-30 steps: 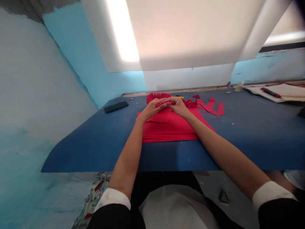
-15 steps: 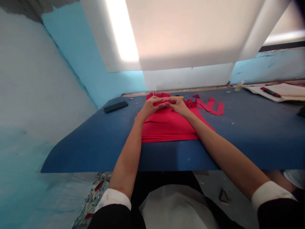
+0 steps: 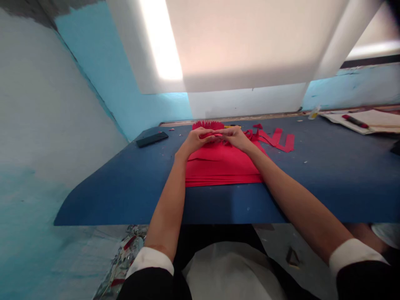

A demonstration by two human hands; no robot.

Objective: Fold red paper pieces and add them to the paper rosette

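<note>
My left hand (image 3: 196, 141) and my right hand (image 3: 235, 137) meet over a stack of red paper sheets (image 3: 221, 166) on the blue table (image 3: 125, 183). Both pinch a small folded piece of red paper (image 3: 215, 135) between their fingertips, one at each end. Just behind the hands stands a red pleated paper fan (image 3: 208, 124). Cut red paper strips (image 3: 276, 140) lie to the right of my right hand.
A black phone (image 3: 152, 139) lies at the table's far left. At the far right are white papers (image 3: 368, 121) with a red marker (image 3: 354, 121) and a small glue bottle (image 3: 314, 112). A blue wall rises on the left, a white panel behind.
The hands have drawn closer together and lifted slightly on the small red piece. The left hand's fingers have curled over it. Little else moved.
</note>
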